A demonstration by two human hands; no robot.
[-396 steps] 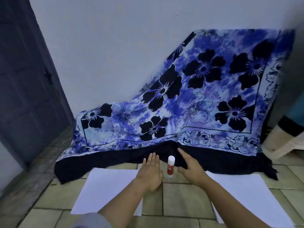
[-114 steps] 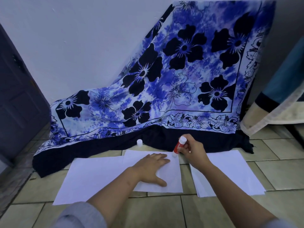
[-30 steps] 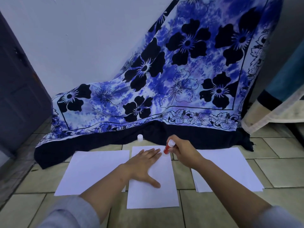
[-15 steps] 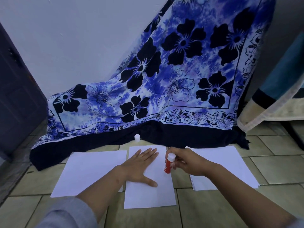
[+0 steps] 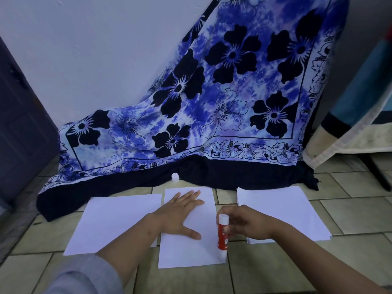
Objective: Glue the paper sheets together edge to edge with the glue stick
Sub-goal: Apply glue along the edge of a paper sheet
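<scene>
A white paper sheet point(image 5: 191, 254) lies upright on the tiled floor in front of me. My left hand point(image 5: 180, 215) presses flat on it with fingers spread. My right hand point(image 5: 246, 224) grips a red glue stick point(image 5: 222, 235), held tip-down on the sheet's right edge, low on that edge. A second white sheet point(image 5: 114, 221) lies to the left, its right edge under the middle sheet. A stack of white sheets point(image 5: 282, 211) lies to the right. The glue stick's white cap point(image 5: 175, 177) stands behind the middle sheet.
A blue and black flowered cloth point(image 5: 212, 115) drapes down the wall onto the floor just behind the sheets. A dark door point(image 5: 19, 128) stands at the left. Fabric-covered furniture point(image 5: 350, 128) fills the right side.
My right hand has drawn the glue stick down the middle sheet's right edge, from the top corner toward me. My left hand stays pressed on the sheet.
</scene>
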